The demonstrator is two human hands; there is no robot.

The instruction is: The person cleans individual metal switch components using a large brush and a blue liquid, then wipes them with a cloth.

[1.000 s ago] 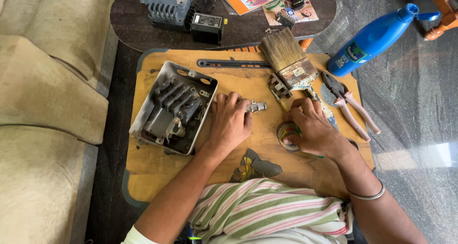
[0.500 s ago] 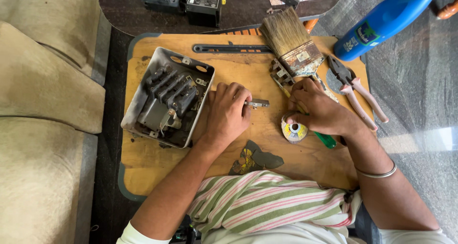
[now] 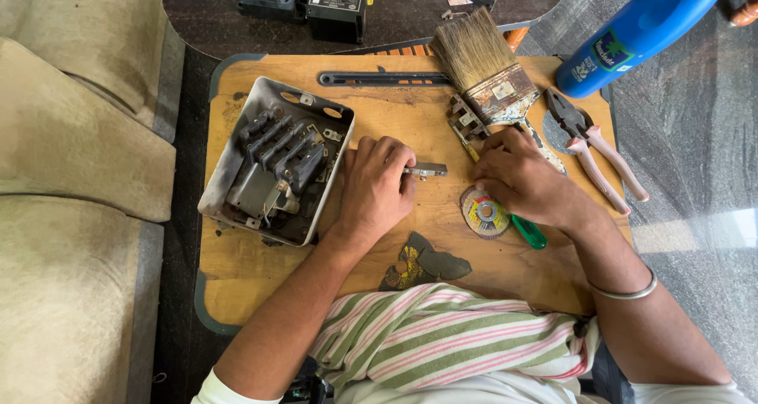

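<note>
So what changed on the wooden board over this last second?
The right hand lifted off the round grinding disc, baring it, and moved up to grip the green-handled screwdriver. The left hand kept pinching the small grey metal strip. The open grey switch box, wide paintbrush and pink-handled pliers stayed put.

beige sofa (image 3: pixel 71 159) | grey stone floor (image 3: pixel 695 135) | dark table (image 3: pixel 395 25)

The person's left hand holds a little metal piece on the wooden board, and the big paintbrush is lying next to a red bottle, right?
Nearly. The bottle is blue, not red, as the head view shows. The rest holds: the left hand holds a little metal piece on the wooden board, and the big paintbrush lies next to the bottle.
</note>
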